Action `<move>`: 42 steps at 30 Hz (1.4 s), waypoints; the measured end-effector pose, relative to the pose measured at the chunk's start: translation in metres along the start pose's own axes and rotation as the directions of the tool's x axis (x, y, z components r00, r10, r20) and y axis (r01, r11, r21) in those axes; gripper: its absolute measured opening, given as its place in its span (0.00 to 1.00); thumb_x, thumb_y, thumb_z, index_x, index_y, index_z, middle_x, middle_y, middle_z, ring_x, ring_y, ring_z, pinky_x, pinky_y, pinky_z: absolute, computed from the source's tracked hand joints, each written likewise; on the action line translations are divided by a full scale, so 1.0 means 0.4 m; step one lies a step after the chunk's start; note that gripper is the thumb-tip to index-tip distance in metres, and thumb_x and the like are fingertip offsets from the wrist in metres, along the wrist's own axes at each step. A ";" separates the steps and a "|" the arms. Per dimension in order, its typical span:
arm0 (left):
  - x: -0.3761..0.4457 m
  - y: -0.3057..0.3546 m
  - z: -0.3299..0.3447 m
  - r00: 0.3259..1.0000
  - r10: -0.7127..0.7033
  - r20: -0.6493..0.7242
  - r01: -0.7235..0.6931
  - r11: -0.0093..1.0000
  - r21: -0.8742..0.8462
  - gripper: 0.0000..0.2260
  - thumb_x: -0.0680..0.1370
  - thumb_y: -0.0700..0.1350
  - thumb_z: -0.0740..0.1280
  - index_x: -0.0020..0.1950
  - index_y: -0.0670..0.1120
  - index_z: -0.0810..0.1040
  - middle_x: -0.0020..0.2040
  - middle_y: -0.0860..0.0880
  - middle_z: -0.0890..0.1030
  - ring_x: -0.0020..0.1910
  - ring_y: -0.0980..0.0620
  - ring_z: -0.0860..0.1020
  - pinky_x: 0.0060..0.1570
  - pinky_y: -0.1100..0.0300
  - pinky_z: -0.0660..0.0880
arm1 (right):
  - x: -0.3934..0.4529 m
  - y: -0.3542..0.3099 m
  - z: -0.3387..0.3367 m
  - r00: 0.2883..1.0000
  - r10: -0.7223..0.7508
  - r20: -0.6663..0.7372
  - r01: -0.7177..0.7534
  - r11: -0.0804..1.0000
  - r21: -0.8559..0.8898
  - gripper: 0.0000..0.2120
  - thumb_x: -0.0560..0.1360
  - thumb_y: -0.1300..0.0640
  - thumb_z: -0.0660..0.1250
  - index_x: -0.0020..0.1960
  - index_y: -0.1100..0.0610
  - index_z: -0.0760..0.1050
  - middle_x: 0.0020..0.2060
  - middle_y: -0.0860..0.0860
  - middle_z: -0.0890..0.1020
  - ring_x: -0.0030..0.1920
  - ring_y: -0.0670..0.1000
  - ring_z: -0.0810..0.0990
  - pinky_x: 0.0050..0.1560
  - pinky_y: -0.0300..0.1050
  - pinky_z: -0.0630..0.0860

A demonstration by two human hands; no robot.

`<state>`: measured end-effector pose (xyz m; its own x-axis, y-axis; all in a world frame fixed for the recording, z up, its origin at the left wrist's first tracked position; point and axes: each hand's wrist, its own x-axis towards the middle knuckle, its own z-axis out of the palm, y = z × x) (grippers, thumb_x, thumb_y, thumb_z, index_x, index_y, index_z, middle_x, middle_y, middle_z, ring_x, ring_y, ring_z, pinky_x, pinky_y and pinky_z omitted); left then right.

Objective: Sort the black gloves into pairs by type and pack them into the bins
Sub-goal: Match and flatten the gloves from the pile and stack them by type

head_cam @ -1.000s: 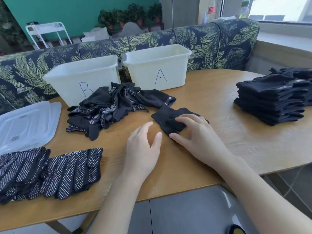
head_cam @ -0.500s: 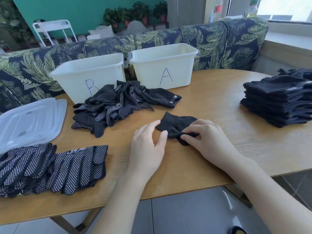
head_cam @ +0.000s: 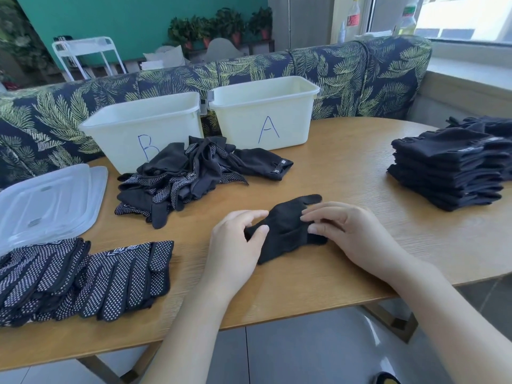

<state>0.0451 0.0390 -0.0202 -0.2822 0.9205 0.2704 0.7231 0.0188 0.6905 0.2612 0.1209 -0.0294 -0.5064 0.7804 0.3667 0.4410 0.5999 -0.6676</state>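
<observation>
A plain black glove point(head_cam: 285, 225) lies folded on the wooden table point(head_cam: 346, 173) in front of me. My left hand point(head_cam: 235, 245) pinches its left edge between thumb and fingers. My right hand point(head_cam: 349, 234) pinches its right side. Behind it sits a mixed heap of plain and dotted black gloves point(head_cam: 182, 178). Dotted gloves point(head_cam: 83, 275) are laid out at the near left. A neat stack of plain black gloves point(head_cam: 448, 167) stands at the right. Two cream bins, marked B point(head_cam: 144, 131) and A point(head_cam: 263, 112), stand at the back.
Clear plastic lids point(head_cam: 47, 203) lie at the left of the table. A leaf-patterned sofa point(head_cam: 360, 79) runs behind the bins. The table's front edge is close to my forearms, with tiled floor below.
The glove has been pulled nearer and bunched up. My left hand, which lay flat on the table beside it, now grips its left edge. My right hand has shifted from pressing to pinching.
</observation>
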 end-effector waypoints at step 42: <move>-0.025 0.042 -0.051 0.960 -0.175 0.219 0.272 0.773 -0.573 0.08 0.82 0.47 0.68 0.58 0.54 0.85 0.47 0.49 0.87 0.42 0.51 0.85 0.35 0.60 0.77 | -0.068 -0.127 0.079 0.982 -0.108 -0.157 0.128 0.983 0.128 0.06 0.75 0.50 0.73 0.50 0.49 0.86 0.45 0.41 0.80 0.42 0.44 0.77 0.47 0.29 0.69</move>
<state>0.0472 0.0223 0.0024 -0.2589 0.9659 -0.0082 0.1209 0.0408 0.9918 0.2293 0.0637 -0.0261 -0.4285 0.7293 0.5334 0.2737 0.6673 -0.6926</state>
